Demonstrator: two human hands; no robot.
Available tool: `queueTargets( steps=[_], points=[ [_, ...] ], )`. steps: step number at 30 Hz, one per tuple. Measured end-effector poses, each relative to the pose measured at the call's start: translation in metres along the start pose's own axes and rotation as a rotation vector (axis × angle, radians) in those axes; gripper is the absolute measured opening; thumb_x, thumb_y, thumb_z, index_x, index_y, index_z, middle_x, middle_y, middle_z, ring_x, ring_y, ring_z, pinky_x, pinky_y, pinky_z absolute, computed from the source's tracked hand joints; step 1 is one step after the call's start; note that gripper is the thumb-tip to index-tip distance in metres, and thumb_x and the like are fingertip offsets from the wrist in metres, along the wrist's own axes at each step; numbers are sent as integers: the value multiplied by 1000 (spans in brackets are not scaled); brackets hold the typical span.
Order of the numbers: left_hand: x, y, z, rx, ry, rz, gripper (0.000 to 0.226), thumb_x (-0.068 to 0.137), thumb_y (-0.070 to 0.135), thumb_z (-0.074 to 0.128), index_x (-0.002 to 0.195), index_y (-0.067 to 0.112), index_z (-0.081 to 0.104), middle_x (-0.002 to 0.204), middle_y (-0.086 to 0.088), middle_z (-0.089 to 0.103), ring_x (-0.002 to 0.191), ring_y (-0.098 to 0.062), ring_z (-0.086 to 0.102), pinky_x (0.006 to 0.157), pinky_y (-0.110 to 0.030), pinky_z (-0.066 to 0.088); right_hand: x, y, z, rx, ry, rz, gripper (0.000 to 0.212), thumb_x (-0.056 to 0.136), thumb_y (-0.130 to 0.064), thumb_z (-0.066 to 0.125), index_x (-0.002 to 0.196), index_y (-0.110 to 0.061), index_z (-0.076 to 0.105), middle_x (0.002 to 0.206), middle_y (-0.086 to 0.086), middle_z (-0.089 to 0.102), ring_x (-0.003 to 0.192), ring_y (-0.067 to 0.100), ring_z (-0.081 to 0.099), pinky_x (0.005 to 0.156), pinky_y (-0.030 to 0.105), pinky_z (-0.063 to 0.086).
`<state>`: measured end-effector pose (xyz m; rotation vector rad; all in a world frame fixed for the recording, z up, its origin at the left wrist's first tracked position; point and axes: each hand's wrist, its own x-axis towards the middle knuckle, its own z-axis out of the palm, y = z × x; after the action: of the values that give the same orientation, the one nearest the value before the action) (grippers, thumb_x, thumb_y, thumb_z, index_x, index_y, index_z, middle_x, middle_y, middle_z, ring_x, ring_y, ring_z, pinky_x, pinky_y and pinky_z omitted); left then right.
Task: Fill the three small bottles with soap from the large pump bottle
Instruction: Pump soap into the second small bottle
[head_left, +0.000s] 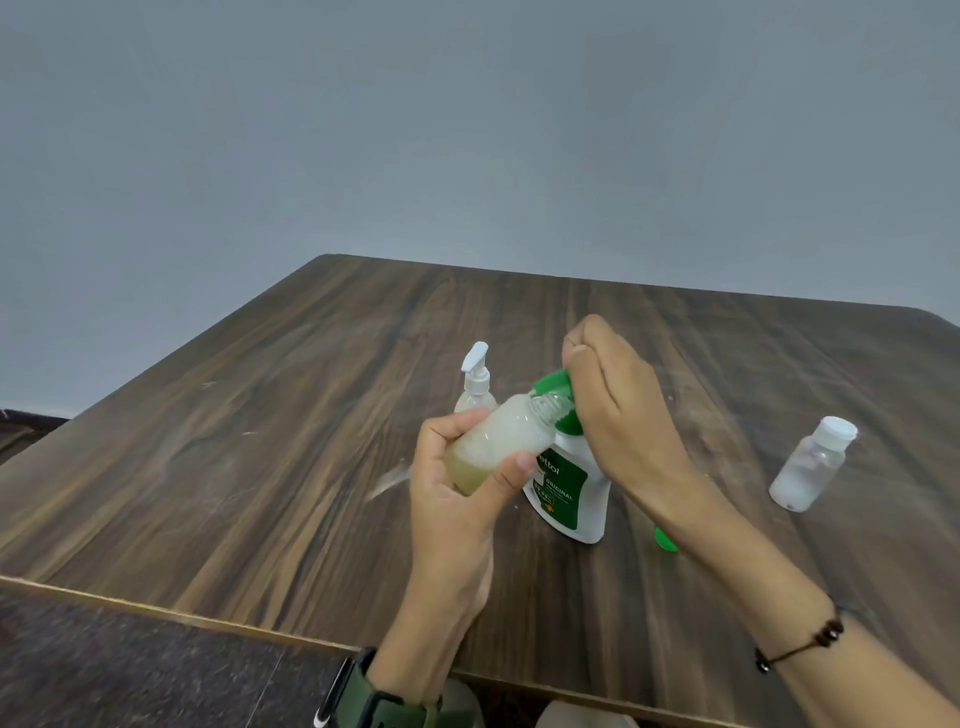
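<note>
Small bottle (498, 441) tipped up to the green pump (558, 402), right hand (618, 410) on top of it.

Left hand (467, 483) grips the open bottle, fingers and thumb curled round its body, neck tilted toward the nozzle; it's mostly full of cloudy soap. Right hand rests on the pump head of the big bottle (571, 488), which stands on the wooden table (260, 415); its fingers are curled in together, loosely fisted, though I can't tell exactly how they sit on the pump. Second small bottle (475, 387), with a white pump top, stands just behind the left hand. Third one (813, 465), capped white, stands well off to the right. A green cap (665, 539) peeks out from under the right wrist.
</note>
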<state>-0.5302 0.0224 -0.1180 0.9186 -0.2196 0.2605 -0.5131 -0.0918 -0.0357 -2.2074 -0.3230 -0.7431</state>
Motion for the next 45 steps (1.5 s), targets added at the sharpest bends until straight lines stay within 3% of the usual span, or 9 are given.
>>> queueTargets(
  steps=[7,14,19,22,24,29,32,36,45],
  points=[
    [-2,-1,-2,-74,64,-8,54,48,21,84,96,20,59,86,9,72,82,-8,67,67,-20,54,1,-3,-2,83,45,46,26,87,-19,30,62,-27,30,61,-9,36,64,17,37,71,49,37],
    [8,6,-7,-27,61,36,51,48,24,86,93,27,63,88,12,71,85,-9,66,69,-23,54,7,-3,-3,1,-15,15,27,90,-17,30,63,-23,31,64,-4,39,65,18,38,72,38,33],
    [11,6,-5,20,-1,59,40,50,24,85,84,34,66,87,13,69,85,-9,65,69,-22,54,10,-4,0,12,-19,24,29,90,-18,30,62,-26,30,64,-4,39,63,16,38,70,40,34],
    [12,7,-6,2,-22,57,47,43,32,91,84,35,67,86,15,69,84,-6,65,68,-21,54,4,-3,3,9,-37,23,24,86,-21,26,63,-26,29,62,-4,36,61,17,37,68,41,34],
    [11,7,-7,5,-12,43,46,43,23,88,83,35,67,84,17,69,82,-6,66,68,-21,54,-2,1,2,22,-43,31,23,87,-21,26,65,-24,30,61,-4,35,58,17,35,65,38,31],
    [13,6,-2,-31,2,27,45,53,12,80,93,25,61,83,14,71,80,-5,67,64,-18,54,7,-1,-2,-28,-56,-7,27,90,-17,30,64,-23,31,62,-4,37,61,18,38,68,39,33],
    [13,6,-3,-44,5,9,44,51,16,81,90,27,64,83,13,72,80,-7,67,64,-20,54,4,0,-2,2,-50,26,31,93,-13,30,65,-25,30,62,-5,36,61,18,36,67,40,32],
    [12,5,0,-58,-10,-17,59,43,20,90,95,22,61,83,9,73,79,-7,68,65,-18,54,6,3,-7,-19,-52,30,22,90,-17,30,69,-14,36,65,-1,40,64,20,38,68,41,34],
    [14,6,0,-59,7,-8,49,54,13,80,98,19,59,84,9,74,80,-7,68,65,-20,54,5,4,-7,-10,-43,34,25,91,-17,29,67,-19,33,65,-3,38,64,19,38,71,43,35]
  ],
)
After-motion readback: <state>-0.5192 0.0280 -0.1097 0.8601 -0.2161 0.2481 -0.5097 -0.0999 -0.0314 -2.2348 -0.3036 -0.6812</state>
